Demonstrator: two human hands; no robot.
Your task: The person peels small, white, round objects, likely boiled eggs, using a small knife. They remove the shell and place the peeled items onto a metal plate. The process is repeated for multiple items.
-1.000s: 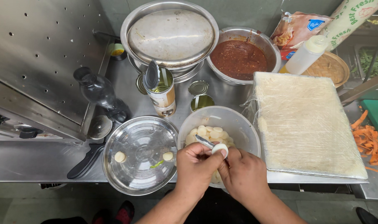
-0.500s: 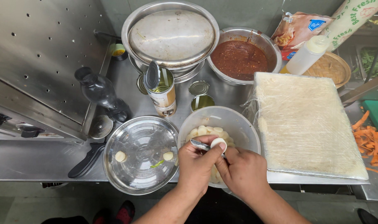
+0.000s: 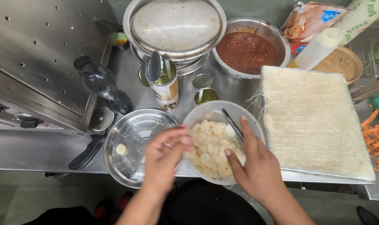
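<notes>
There is one camera only, worn on the person's head. It looks almost straight down, from close above, onto the steel tabletop (image 3: 48, 150). Both forearms enter from the bottom edge, and the far wall sits at the top.

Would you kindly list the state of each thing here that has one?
Tin can: open, lid bent up.
Plastic bowl: holds pale slices.
Steel bowl: nearly empty, one slice.
Sauce bowl: filled with red sauce.
Tray: covered with film.
Right hand: holding a knife.
Left hand: blurred.
</notes>
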